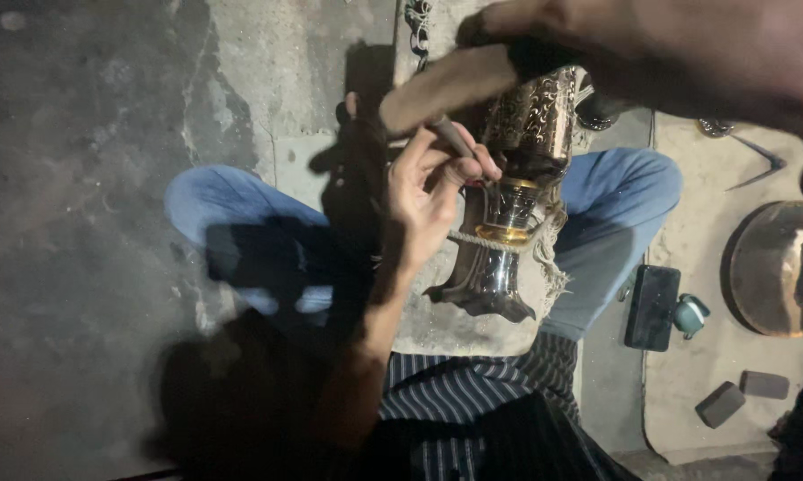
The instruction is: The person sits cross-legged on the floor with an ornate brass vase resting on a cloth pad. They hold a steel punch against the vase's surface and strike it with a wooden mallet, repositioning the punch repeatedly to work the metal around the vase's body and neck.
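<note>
Up close, the left hand's fingers [472, 165] are pinched together on a thin dark metal rod [453, 135] set against the engraved silver-and-gold metal vase [517, 191] lying on a rope-wrapped stone block [468, 321] between blue-trousered knees, while the blurred right hand [651, 49] rests over the vase's top, fingers unclear.

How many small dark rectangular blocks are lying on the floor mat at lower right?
2: one block nearer the mat's lower left, tilted; the other block just right of it. More may be hidden beyond the frame edge.
</note>
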The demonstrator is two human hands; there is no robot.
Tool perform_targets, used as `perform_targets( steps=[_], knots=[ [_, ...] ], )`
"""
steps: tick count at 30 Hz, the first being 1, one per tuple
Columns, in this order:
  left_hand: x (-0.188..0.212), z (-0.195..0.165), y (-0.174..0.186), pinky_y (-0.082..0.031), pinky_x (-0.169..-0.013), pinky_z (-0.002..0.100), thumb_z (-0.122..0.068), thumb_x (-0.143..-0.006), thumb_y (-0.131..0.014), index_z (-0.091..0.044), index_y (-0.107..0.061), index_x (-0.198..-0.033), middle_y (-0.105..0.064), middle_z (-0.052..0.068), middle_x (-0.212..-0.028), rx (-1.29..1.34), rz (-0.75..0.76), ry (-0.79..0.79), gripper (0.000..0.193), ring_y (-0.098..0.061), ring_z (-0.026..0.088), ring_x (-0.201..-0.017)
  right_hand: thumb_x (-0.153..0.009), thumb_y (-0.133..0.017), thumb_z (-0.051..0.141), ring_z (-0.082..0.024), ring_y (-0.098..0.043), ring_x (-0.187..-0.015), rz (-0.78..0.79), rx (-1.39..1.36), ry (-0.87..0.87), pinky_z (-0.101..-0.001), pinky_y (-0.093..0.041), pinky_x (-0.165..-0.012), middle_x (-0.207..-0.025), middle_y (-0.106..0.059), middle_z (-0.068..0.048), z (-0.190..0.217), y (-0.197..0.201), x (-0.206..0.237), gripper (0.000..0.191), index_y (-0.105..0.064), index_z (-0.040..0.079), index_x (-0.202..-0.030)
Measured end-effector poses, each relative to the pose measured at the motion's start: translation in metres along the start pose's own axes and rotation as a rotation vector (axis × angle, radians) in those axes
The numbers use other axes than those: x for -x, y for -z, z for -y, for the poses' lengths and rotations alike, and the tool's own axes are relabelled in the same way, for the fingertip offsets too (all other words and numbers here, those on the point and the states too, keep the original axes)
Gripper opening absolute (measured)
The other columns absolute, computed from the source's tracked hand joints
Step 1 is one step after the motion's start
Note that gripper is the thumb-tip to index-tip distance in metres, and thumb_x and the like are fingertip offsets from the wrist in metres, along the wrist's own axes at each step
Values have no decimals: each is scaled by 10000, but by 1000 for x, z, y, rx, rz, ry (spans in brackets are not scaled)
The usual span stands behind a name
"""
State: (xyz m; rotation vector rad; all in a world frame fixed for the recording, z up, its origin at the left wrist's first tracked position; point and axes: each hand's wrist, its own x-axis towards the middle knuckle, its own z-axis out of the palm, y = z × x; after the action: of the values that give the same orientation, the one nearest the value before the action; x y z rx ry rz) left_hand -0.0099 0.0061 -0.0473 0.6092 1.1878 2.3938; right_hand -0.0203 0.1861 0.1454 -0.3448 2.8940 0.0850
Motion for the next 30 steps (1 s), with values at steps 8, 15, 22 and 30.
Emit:
perform_targets(
  steps=[8,15,22,30],
  knots=[
    [8,-10,-9,-606,-892,331,-59,-1050,-631,25,-536,-1127,-718,126,-950,-106,-167,55,149,-718,183,-920,-1062,-569,122,-180,-697,-672,210,364,64,-300,-570,-590,-905,-734,-59,-10,-25,-32,500,-470,241,-1537],
    [11,-10,-13,-577,-892,301,-91,-1069,-627,12,-508,-1143,-721,128,-961,-123,-219,29,174,-705,165,-928,-954,-617,125,-204,-716,-801,-276,66,406,-298,-603,-697,-1060,-715,-133,-41,-49,-41,397,-620,53,-1345],
    [14,-3,-9,-599,-899,304,-119,-1056,-644,13,-502,-1135,-731,146,-964,-154,-264,21,209,-716,167,-910,-1056,-614,183,-162,-707,-678,73,134,128,-275,-561,-541,-907,-735,-67,-2,-4,-41,292,-653,175,-1345],
    [20,-14,-9,-578,-902,288,-157,-1048,-651,10,-521,-1131,-754,156,-979,-220,-276,98,228,-719,170,-950,-949,-686,218,-178,-664,-654,-242,53,321,-302,-539,-538,-898,-719,-61,11,3,-58,369,-676,132,-1308]
  ],
)
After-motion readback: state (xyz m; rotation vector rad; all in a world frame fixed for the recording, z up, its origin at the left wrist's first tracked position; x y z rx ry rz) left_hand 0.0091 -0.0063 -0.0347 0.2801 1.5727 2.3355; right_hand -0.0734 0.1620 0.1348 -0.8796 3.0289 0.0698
